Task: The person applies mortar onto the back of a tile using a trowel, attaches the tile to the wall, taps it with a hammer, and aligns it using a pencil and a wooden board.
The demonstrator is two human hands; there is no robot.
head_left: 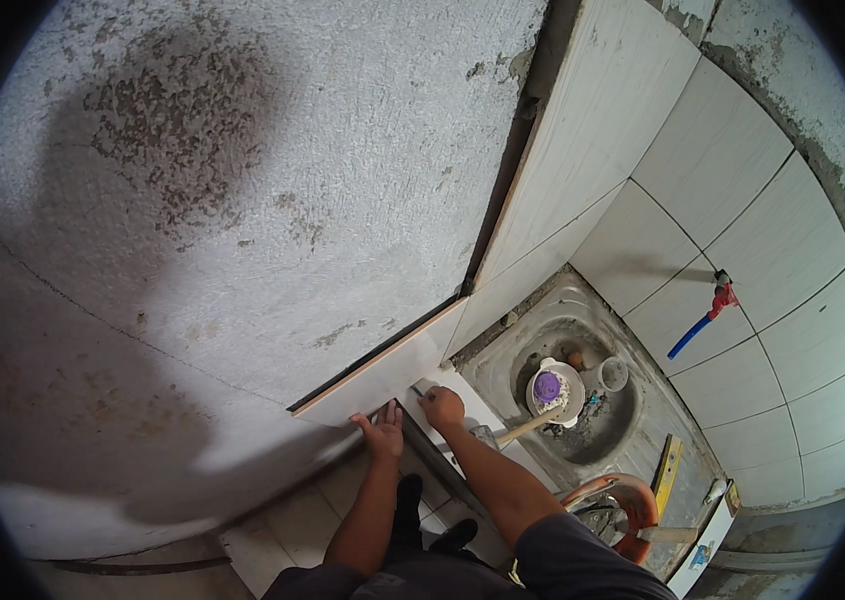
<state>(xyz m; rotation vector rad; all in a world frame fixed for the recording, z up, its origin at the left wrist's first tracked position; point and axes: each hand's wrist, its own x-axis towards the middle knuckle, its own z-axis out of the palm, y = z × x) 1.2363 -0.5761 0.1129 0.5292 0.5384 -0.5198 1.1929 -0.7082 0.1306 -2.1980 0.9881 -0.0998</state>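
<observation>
My left hand (381,434) is open, its fingers stretched up against the lower edge of a pale wall tile (383,368). Close beside it on the right, my right hand (441,409) is closed near the tile's foot, over a white counter strip (471,402). A small dark thing shows at its fingertips, too small to name. Just right of that hand lies a mallet (531,427) with a wooden handle, its grey head partly behind my right forearm. The tile leans close to the rough plastered wall (343,200), with a dark gap along its upper edge.
A dirty steel sink (488,365) holds a white pot (570,395), a purple cup (547,387) and a clear cup (614,374). An orange bucket (640,497) with tools and a yellow spirit level (668,478) stand nearby. A red tap (724,293) with blue hose juts from the tiled wall.
</observation>
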